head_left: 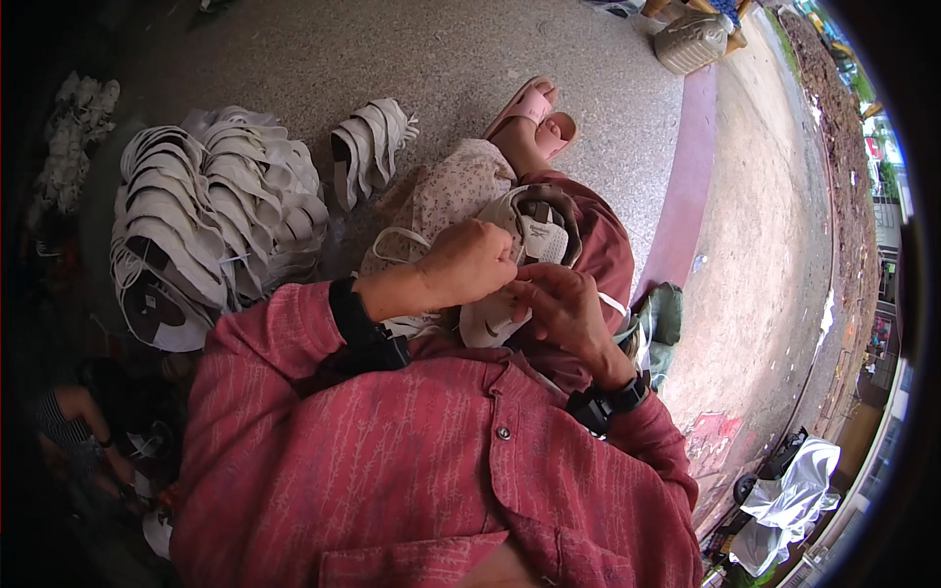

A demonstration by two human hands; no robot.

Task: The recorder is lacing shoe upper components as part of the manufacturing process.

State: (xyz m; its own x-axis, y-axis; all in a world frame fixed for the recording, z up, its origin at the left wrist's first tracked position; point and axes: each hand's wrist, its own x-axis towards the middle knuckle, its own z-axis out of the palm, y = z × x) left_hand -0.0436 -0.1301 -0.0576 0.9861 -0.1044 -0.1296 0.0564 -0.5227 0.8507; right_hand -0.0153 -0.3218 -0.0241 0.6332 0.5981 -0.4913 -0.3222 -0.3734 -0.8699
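Note:
A pale shoe upper [546, 241] with a dark-lined opening rests on my lap, partly covered by my hands. Above its near part my left hand [461, 263] is closed, fingers curled in toward the thumb. My right hand [569, 312] meets it at the fingertips, its thumb and fingers bent into a pinch. Whatever is between the fingers is too small to make out. A thin white cord [400, 233] loops out beside my left wrist. Under the upper lie a flowered cloth [446, 186] and my dark red trousers [605, 235].
Large stacks of nested shoe uppers [221, 196] stand on the floor at left, with a smaller stack [368, 152] nearer my feet. A green bag [663, 328] sits by my right side. Far off are a plastic jug [689, 44] and a silver cover [792, 495]. Someone's arm [83, 412] shows at lower left.

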